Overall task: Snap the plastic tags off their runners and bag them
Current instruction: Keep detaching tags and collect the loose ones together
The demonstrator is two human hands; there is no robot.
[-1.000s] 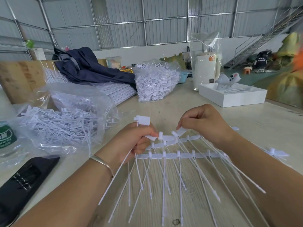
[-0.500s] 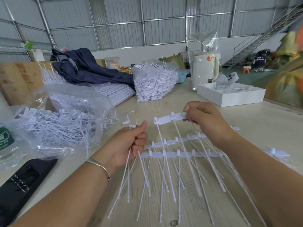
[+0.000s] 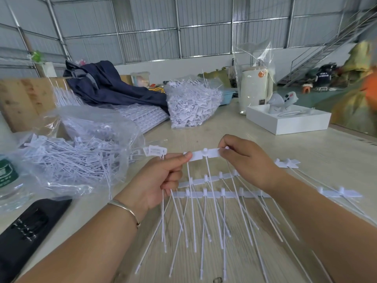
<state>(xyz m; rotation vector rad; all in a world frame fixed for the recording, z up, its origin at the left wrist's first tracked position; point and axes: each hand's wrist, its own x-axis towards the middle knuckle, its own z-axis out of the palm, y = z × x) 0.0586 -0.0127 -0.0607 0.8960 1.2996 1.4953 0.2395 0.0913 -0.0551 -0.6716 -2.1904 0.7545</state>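
A short strip of white tags (image 3: 206, 154) is held up over the middle of the pale wooden worktop (image 3: 255, 148), inside a corrugated-metal hall. More runners (image 3: 222, 194) lie flat beneath it, their tails reaching the near edge, where they blur. The left hand (image 3: 161, 180) pinches the strip's left end, thumb on top, with loose tags bunched in its curled fingers. The right hand (image 3: 242, 160) pinches the right end. A clear bag (image 3: 81, 152) of tags lies toward the left edge.
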